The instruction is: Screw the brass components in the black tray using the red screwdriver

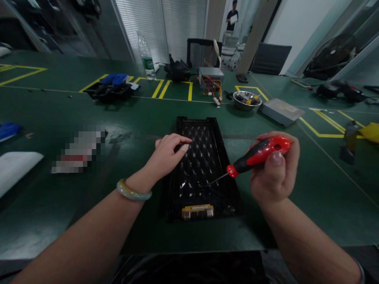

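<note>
A black plastic panel (198,157) with a raised diamond pattern lies lengthwise before me on the green table. At its near end sits a small yellow-orange circuit board (197,210) with metal ports. My left hand (171,152) rests over the panel's left edge, fingers stretched out and holding nothing; a bangle circles that wrist. In my right hand (274,169) is a red and black screwdriver (257,155), gripped by the handle. Its thin shaft slants down to the left, the tip over the panel's lower part; whether it touches the surface I cannot tell.
Toward the back stand a water bottle (146,59), a power supply (211,75) with loose cables, a metal bowl (247,103) of small items and a grey drive (281,111). A black tray (108,91) sits back left. A person (232,16) stands beyond the chairs.
</note>
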Tool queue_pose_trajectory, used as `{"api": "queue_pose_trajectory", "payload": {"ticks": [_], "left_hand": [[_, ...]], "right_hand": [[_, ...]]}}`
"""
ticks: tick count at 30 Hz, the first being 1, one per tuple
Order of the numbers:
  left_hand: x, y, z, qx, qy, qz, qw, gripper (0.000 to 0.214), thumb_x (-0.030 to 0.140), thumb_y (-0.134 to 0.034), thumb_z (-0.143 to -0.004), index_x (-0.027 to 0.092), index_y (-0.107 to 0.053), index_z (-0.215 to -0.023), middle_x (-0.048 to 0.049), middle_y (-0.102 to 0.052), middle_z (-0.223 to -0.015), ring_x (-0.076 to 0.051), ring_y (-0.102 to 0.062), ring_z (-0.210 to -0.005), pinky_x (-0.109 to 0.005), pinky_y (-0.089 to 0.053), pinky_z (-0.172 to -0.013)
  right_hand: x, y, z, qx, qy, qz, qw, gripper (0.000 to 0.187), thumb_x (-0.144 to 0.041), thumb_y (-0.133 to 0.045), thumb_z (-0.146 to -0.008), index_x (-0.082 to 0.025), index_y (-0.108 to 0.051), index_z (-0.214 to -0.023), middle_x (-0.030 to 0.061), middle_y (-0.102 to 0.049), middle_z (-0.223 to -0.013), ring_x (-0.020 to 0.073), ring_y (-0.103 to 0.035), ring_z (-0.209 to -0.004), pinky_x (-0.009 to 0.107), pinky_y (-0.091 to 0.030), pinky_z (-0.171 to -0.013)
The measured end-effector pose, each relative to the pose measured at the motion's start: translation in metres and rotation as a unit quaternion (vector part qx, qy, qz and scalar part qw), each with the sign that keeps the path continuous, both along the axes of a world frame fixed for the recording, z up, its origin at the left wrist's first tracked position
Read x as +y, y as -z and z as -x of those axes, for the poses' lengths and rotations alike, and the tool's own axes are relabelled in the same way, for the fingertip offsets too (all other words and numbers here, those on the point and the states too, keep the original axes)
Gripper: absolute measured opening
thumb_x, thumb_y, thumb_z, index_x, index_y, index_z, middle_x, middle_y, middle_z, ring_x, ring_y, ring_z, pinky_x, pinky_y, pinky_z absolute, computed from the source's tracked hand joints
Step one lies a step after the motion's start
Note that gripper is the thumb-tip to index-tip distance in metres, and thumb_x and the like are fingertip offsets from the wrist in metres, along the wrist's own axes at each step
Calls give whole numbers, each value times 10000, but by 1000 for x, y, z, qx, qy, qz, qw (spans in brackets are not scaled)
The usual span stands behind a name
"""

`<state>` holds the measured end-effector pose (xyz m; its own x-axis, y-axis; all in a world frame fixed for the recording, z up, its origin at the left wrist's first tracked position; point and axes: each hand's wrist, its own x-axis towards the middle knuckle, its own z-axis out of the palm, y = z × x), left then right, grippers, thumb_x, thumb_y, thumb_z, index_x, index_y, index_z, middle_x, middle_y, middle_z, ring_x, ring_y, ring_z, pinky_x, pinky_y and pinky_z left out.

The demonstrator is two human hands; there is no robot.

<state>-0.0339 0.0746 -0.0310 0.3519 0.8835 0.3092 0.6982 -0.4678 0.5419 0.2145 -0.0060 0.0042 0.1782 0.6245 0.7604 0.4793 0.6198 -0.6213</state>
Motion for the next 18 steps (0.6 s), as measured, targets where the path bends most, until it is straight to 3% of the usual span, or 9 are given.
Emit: {"api": "queue_pose_trajectory", "payload": {"ticks": [5,11,14,16,18], "left_hand": [[0,-1,0,0,3,0,1000,224,305,-537,-1012,287,-688,-1178,-8,-688,-1223,-246,-593,-1184,-456,-358,-1009],[1,0,2,4,5,0,1000,233,317,-533,-1015,285,-681,-1193,-24,-692,-1241,-245,-588,-1192,-444,-337,-998],[-2,-6,6,6,21,-13,1000,188,334,-558,-1005,267,-699,-1111,-12,-718,-1167,-233,-608,-1135,-425,-319,-979],[-8,-15,8,8,80,-22,997,163,362,-598,-989,245,-712,-980,10,-738,-1035,-206,-631,-1026,-406,-307,-962],[-18,-27,7,20,222,2,975,163,376,-637,-974,247,-724,-923,32,-742,-939,-168,-639,-934,-377,-309,-939]], "right_hand": [[4,2,4,27,-20,-40,999,287,-466,-533,-962,-237,-641,-1097,35,-579,-921,157,-541,-720,352,-431,-617],[5,2,3,31,-18,-36,999,280,-467,-548,-966,-244,-651,-1101,36,-590,-947,161,-558,-754,346,-425,-613],[6,2,1,34,-10,-48,998,296,-476,-546,-964,-238,-654,-1104,48,-594,-955,172,-563,-767,348,-422,-604],[6,3,1,31,-10,-56,998,302,-479,-545,-963,-235,-656,-1102,50,-594,-950,171,-563,-761,345,-419,-594],[6,2,1,21,-16,-53,998,295,-462,-541,-965,-231,-653,-1111,47,-588,-941,165,-559,-748,343,-421,-590]]}}
